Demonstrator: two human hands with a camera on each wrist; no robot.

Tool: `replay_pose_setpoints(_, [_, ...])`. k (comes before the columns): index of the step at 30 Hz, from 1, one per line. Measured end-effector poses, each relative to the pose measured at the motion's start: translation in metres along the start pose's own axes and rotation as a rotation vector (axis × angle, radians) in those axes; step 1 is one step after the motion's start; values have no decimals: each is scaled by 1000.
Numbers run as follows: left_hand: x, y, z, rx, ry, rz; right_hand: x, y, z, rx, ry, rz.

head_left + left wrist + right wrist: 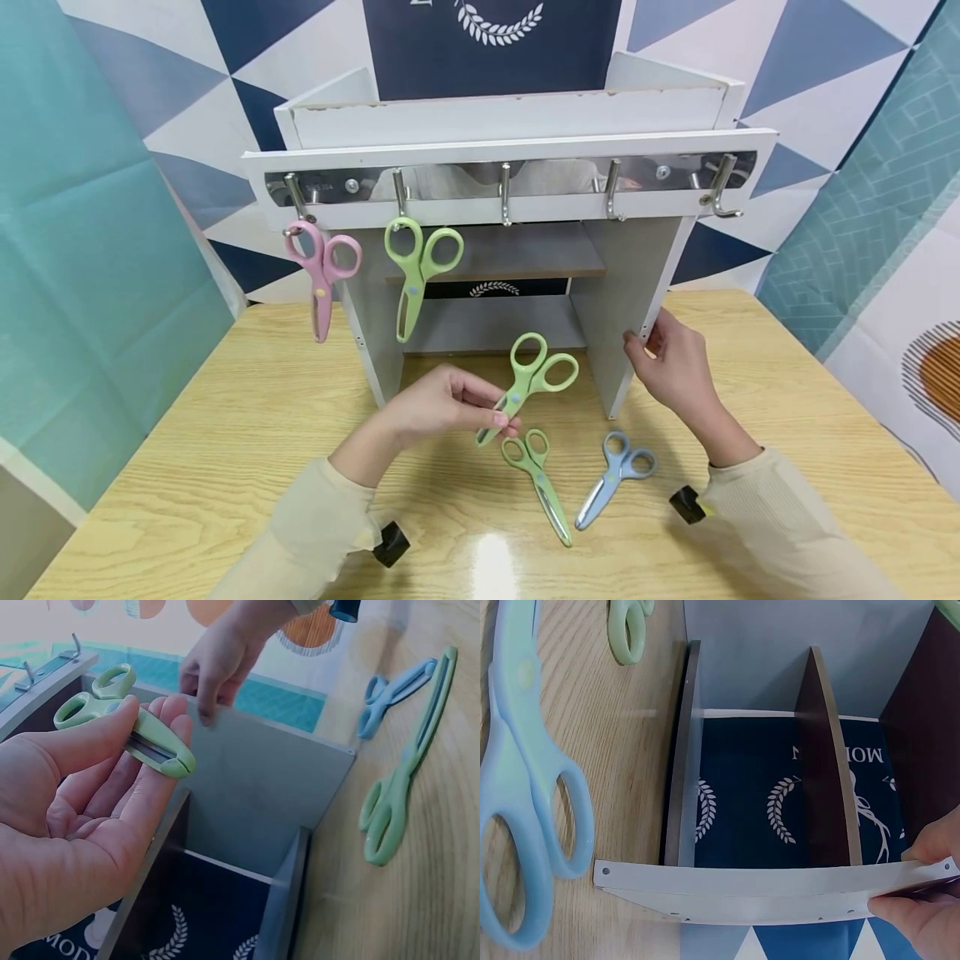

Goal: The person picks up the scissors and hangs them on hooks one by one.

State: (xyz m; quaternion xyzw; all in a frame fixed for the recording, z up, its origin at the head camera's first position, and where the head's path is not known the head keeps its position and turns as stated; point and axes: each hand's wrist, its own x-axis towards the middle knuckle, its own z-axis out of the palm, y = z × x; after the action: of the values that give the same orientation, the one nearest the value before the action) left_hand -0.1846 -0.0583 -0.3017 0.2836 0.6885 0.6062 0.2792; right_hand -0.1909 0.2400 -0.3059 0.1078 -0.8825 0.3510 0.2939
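Note:
My left hand [450, 406] pinches a pair of green scissors [527, 379] by the blade end, handle loops up, in front of the white shelf. The right hand [672, 364] grips the front edge of the shelf's right side panel [637, 308] between thumb and fingers. Pink scissors [322, 271] hang by a loop on the leftmost hook, and another pair of green scissors [417, 271] hangs on the second hook. On the table below lie green scissors [542, 487] and blue scissors [615, 477], both with loops toward the shelf.
A metal hook rail [450, 185] runs across the shelf's top front; its middle hook [505, 193] and the two right of it hold nothing. The wooden table [247, 467] extends on both sides. Patterned cloth [810, 125] stands behind.

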Motion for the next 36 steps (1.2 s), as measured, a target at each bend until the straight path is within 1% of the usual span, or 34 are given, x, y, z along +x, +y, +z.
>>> replay_pose_setpoints(3, [-2, 4, -1, 1, 18, -10, 0, 1, 0, 11, -1, -7])
replay_pose_setpoints(8, [-4, 7, -2, -15, 17, -8, -1, 1, 0, -9, 5, -3])
replay_pose_setpoints(16, [-6, 14, -3, -28, 38, -22, -2, -1, 1, 7, -3, 0])
replay_pose_setpoints(22, [-9, 23, -7, -37, 52, 7, -2, -2, 1, 9, -9, -1])
replay_pose_setpoints(29, [-13, 33, -10, -26, 52, 18, -2, -3, 0, 10, -8, 0])
replay_pose_setpoints(36, [-15, 45, -12, -25, 93, 30, -2, -4, -1, 11, -12, 7])
